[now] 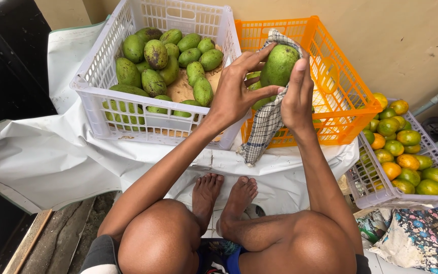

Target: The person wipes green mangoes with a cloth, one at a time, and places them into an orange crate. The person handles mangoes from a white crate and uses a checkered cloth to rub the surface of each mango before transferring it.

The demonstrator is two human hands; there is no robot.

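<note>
My right hand [297, 96] and the checked grey-and-white cloth [265, 124] cover the right flank of the green oval mango [279, 65]. Behind that mango, the orange plastic crate [341, 96] keeps its contents mostly hidden. Right of the crate, the picture's edge cuts off the pale lattice crate of green and orange citrus [376, 190].

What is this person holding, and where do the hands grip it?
A green mango. The left hand grips its left side with fingers above and thumb below; the right hand presses a checked cloth against its right side.
</note>
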